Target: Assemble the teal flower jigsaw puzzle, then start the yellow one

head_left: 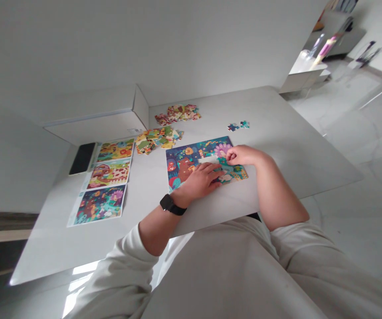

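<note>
I log the left hand (199,179) lying flat on the jigsaw puzzle (181,161), apparently bracing it; the right hand (239,155) is pinched narrow, and whether it holds anything I cannot tell.

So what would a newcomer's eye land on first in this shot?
The brightly coloured jigsaw puzzle near the middle of the white table stands out, with the left hand and right hand on it and a black smartwatch on the left wrist. To its left, three printed picture sheets lie in a column, and heaps of loose puzzle pieces sit beyond it.
</note>
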Action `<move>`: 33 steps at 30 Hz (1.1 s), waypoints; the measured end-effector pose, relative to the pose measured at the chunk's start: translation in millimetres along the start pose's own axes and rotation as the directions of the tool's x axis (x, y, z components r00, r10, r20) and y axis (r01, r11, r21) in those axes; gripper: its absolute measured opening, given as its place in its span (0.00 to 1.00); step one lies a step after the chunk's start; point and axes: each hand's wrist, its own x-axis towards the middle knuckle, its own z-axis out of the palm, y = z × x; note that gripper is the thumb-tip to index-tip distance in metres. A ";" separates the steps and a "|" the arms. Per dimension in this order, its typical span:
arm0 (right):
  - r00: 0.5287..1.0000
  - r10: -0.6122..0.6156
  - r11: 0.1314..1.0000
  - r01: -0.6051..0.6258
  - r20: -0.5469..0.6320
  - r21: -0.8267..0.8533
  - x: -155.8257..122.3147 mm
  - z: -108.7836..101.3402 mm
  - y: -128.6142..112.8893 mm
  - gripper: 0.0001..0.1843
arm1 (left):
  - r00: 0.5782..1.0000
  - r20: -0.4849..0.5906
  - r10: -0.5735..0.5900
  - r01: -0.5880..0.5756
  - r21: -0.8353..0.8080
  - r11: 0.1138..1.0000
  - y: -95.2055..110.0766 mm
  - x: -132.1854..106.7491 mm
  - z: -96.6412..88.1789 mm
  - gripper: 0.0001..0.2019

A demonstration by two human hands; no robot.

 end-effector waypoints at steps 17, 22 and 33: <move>0.995 0.084 0.993 -0.088 -0.050 -0.076 -3.7 2.9 -12.4 0.09 | 1.000 0.023 -0.020 0.019 0.014 1.000 1.0 1.8 5.5 0.23; 0.996 0.087 0.994 -0.089 -0.037 -0.067 -3.2 3.0 -12.0 0.09 | 1.000 0.020 -0.012 0.012 0.028 1.000 1.8 2.4 6.2 0.22; 0.991 0.118 0.989 -0.123 -0.054 -0.088 -4.2 2.6 -15.1 0.08 | 0.999 0.042 -0.013 0.009 0.082 0.997 2.8 1.8 6.2 0.23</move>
